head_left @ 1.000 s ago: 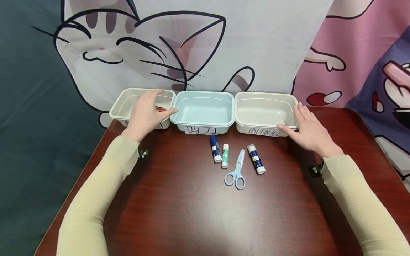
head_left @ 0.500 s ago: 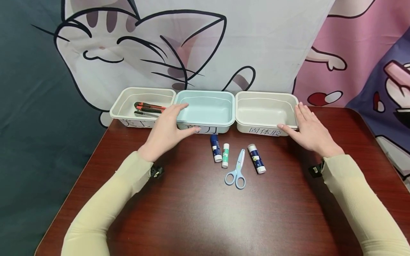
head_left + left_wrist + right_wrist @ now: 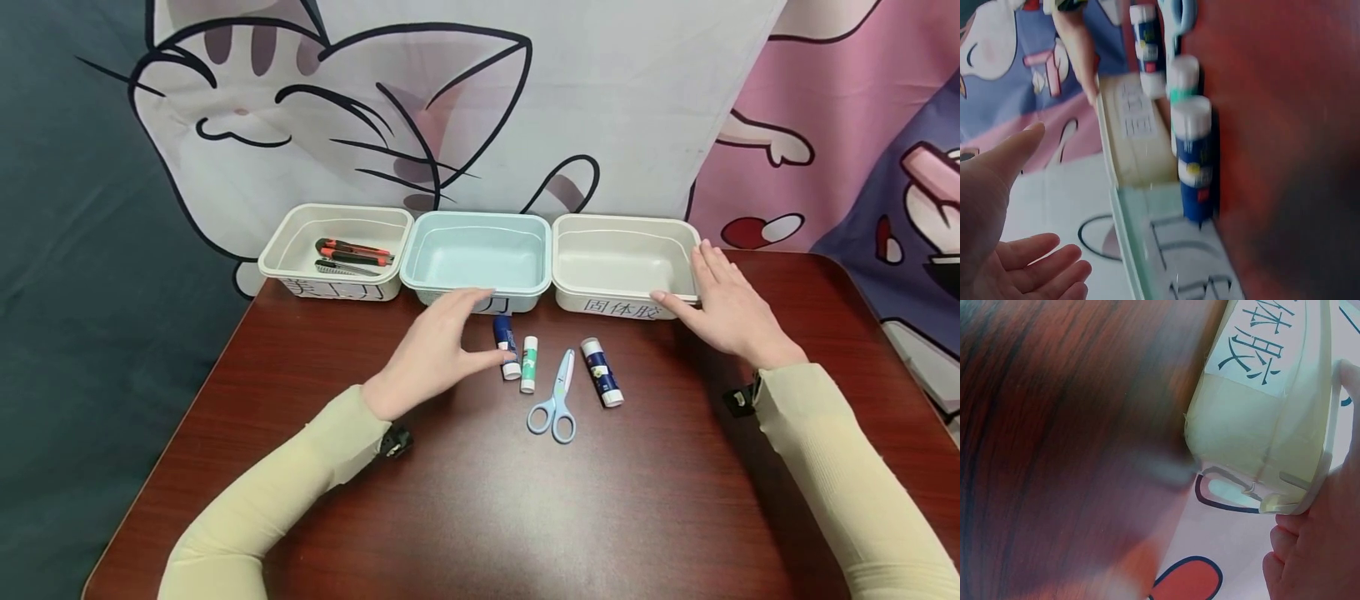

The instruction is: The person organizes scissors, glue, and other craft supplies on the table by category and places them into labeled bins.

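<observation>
- Head view: the left hand (image 3: 435,354) is away from the left bin (image 3: 288,250), where it reaches a second ago, and now hangs over the tabletop (image 3: 450,517), nearest the left blue glue stick (image 3: 504,335). Its thumb and fingers are spread wide and it holds nothing.
- Head view: that shift leaves the utility knives (image 3: 351,252) uncovered inside the left bin, by the tabletop's far left corner. The blue bin (image 3: 474,258) and right bin (image 3: 622,258) continue the row along the far edge.
- Head view: both blue glue sticks, the green glue stick (image 3: 528,367) and the scissors (image 3: 557,400) lie where they lie a second ago, outside the bins, toward the far edge. The right blue glue stick (image 3: 602,373) is beyond the scissors.
- Head view: the right hand (image 3: 733,312) stays at the right bin's outer end, fingers straight.
- Left wrist view: a gap shows between the spread hand and the left blue glue stick, so no grip exists.
- Right wrist view: the right hand rests against the right bin's rim; part of it is out of frame.
</observation>
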Available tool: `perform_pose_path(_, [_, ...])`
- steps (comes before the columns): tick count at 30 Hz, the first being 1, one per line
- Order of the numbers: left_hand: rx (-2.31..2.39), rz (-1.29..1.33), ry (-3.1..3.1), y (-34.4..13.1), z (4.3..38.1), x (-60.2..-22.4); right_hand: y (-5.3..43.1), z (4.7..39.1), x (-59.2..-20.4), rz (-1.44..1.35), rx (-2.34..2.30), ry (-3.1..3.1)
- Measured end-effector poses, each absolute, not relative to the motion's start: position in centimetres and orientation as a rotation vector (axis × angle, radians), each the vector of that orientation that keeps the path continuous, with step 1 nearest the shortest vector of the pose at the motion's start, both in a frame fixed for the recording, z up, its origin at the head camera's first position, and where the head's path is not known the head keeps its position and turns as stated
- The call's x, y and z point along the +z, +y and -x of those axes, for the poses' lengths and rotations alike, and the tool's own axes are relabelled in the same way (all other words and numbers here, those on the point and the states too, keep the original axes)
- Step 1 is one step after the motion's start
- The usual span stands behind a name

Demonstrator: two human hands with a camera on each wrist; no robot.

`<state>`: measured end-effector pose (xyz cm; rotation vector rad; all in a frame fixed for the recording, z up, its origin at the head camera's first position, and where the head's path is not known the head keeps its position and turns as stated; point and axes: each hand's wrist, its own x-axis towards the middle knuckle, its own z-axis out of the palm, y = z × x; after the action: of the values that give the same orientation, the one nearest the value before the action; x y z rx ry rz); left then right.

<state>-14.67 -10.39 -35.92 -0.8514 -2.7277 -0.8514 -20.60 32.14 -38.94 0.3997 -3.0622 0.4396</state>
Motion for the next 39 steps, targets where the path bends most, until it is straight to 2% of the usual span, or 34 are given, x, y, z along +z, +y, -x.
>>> perform_pose_path(24, [-0.953, 1.205, -2.786, -5.9, 8.8, -40.7, 32.0, 20.5, -38.7, -0.407, 0.444, -3.063])
perform_pose_path(39, [-0.81, 1.288, -2.905, -4.4, 7.6, -41.6, 32.0, 20.6, -38.9, -0.399, 0.454, -3.061])
